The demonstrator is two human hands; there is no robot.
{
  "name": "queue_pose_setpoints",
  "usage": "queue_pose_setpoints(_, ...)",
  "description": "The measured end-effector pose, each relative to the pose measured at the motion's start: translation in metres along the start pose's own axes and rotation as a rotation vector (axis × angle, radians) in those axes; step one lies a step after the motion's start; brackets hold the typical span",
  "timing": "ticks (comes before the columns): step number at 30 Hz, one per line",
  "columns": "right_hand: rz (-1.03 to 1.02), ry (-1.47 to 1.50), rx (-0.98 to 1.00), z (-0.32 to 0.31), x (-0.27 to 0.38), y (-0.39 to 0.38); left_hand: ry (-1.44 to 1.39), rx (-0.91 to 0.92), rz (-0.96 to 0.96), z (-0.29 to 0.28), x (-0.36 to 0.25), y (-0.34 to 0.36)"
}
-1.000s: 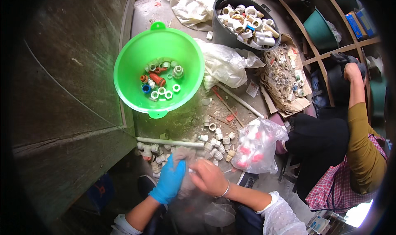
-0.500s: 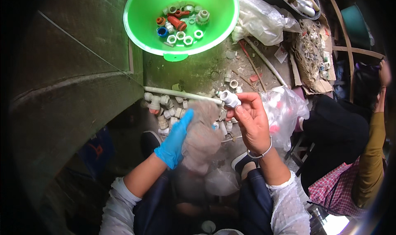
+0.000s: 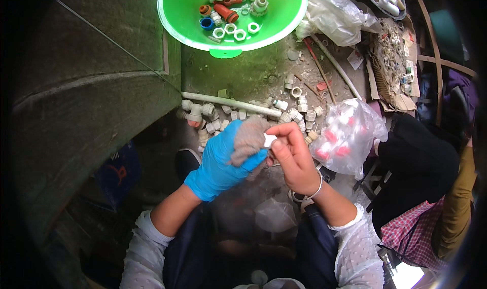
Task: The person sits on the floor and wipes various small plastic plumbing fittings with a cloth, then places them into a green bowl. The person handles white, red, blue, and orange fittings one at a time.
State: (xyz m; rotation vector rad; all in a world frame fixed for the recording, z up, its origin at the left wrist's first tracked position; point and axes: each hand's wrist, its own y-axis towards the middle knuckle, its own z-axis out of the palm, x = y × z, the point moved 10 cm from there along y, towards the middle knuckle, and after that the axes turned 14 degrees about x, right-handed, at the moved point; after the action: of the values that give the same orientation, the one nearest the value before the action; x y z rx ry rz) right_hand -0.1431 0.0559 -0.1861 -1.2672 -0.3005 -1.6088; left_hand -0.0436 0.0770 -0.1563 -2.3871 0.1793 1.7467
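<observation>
My left hand (image 3: 217, 159), in a blue glove, is closed around a greyish-brown cloth (image 3: 250, 137). The cloth is wrapped against one end of a small white plastic pipe fitting (image 3: 270, 140), hiding part of it. Bare and wearing a white bracelet, my right hand (image 3: 297, 159) pinches the fitting's other end between thumb and fingers. Just beyond my hands, loose whitish pipe fittings (image 3: 204, 109) lie heaped on the floor along a long white pipe (image 3: 231, 103).
A green basin (image 3: 264, 43) with several fittings and nuts stands at the far side. To the right lie a clear plastic bag (image 3: 350, 129) with white and red pieces, thin rods (image 3: 335, 66) and cardboard (image 3: 393, 104) covered in small parts. Another person (image 3: 413, 172) sits at the right.
My hands have come together: the cloth now presses around the fitting, which was held up apart from it before. My right hand has moved down slightly. The view has shifted a little.
</observation>
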Motion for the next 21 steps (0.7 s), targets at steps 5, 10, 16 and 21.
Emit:
queue_pose_setpoints(5,0.124,0.354,0.080,-0.006,-0.006,0.004,0.165,0.283,-0.323,0.018,0.026,-0.001)
queue_pose_setpoints(10,-0.124,0.170,-0.006,-0.017,0.063,0.030,-0.601,-0.205,-0.307,0.000,0.049,-0.018)
queue_pose_setpoints(16,-0.234,-0.397,-0.007,-0.018,0.091,0.023,-1.273,-0.417,-0.391,0.008,0.070,-0.032)
queue_pose_setpoints(21,-0.124,-0.394,0.013,-0.010,0.065,0.025,-0.944,-0.239,-0.421,0.006,0.044,-0.019)
